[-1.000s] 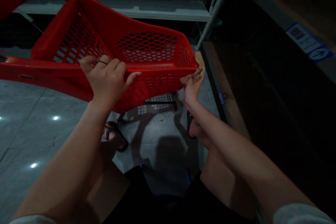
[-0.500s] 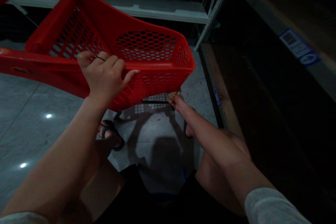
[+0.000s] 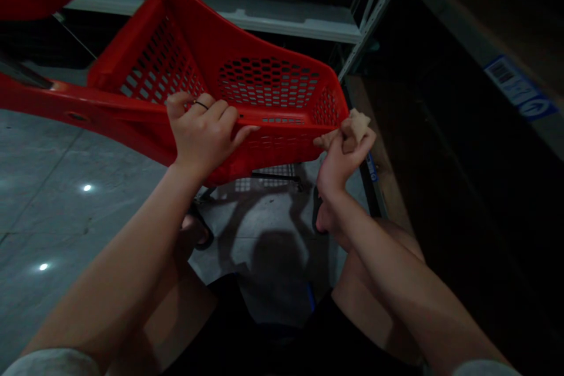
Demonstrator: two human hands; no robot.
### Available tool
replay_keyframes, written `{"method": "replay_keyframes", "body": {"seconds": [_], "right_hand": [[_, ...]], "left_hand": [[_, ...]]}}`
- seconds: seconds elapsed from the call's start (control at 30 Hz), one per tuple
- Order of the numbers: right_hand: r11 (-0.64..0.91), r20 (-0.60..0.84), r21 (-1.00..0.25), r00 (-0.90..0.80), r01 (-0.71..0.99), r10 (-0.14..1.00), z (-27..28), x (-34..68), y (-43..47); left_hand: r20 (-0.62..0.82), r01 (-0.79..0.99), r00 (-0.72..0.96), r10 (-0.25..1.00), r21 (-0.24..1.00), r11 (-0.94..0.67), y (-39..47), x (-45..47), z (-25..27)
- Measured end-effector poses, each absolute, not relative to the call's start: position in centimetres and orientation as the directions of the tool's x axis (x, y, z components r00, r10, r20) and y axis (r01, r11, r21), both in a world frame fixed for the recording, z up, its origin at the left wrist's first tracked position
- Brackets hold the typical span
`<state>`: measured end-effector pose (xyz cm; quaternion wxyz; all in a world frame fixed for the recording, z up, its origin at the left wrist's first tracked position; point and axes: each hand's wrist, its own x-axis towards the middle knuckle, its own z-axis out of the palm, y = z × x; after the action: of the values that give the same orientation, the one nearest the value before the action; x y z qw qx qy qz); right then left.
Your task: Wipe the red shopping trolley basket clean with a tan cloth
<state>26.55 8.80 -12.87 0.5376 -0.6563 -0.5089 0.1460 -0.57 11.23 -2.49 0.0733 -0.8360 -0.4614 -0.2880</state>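
Head view: your left hand (image 3: 205, 135) has its fingers hooked over the near rim of the red cart (image 3: 273, 155), thumb stretched along it; hold that firmly so the basket doesn't roll or twist. Your right hand (image 3: 341, 161) has the tan cloth (image 3: 361, 122) bunched between curled fingers and thumb, at the basket's front corner; can't tell how hard it presses. Best to spread the cloth flatter under your fingertips, follow the edge evenly, and mind your knuckles near the shelf base (image 3: 390, 188).
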Motion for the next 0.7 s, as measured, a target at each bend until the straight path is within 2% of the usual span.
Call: {"method": "replay_keyframes", "body": {"seconds": [0.1,0.23,0.3,0.4,0.47,0.53,0.57,0.63,0.7], "right_hand": [[0.185,0.518,-0.661,0.263,0.727,0.814,-13.3,24.7,7.6],[0.239,0.639,-0.371,0.061,0.897,0.766,-15.7,23.1,6.5],[0.214,0.63,-0.254,-0.007,0.943,0.776,-17.1,23.0,5.8],[0.205,0.497,-0.12,-0.12,0.971,0.859,-18.8,23.2,4.7],[0.254,0.376,-0.057,-0.215,0.965,0.901,-19.3,23.4,4.2],[0.347,0.325,-0.022,-0.322,0.938,0.889,-18.9,23.7,4.0],[0.402,0.354,-0.01,-0.373,0.916,0.858,-18.4,23.9,4.0],[0.477,0.515,0.008,-0.413,0.879,0.752,-16.6,24.6,4.3],[0.46,0.711,-0.025,-0.308,0.888,0.633,-14.2,25.8,4.7]], "left_hand": [[0.538,0.79,0.4,0.742,0.207,-0.577,11.2,-0.3,-2.4],[0.509,0.763,0.416,0.753,0.255,-0.594,11.3,-0.1,-2.4],[0.518,0.748,0.434,0.738,0.25,-0.615,11.3,-0.1,-2.5],[0.575,0.723,0.446,0.686,0.221,-0.655,11.4,-0.2,-2.9],[0.608,0.715,0.445,0.657,0.2,-0.67,11.5,-0.2,-3.0],[0.602,0.728,0.441,0.666,0.194,-0.657,11.5,-0.2,-3.0],[0.586,0.742,0.436,0.683,0.195,-0.641,11.5,-0.1,-2.9],[0.553,0.773,0.423,0.718,0.193,-0.604,11.5,0.0,-2.8],[0.539,0.796,0.412,0.735,0.18,-0.578,11.6,0.2,-2.6]]}}
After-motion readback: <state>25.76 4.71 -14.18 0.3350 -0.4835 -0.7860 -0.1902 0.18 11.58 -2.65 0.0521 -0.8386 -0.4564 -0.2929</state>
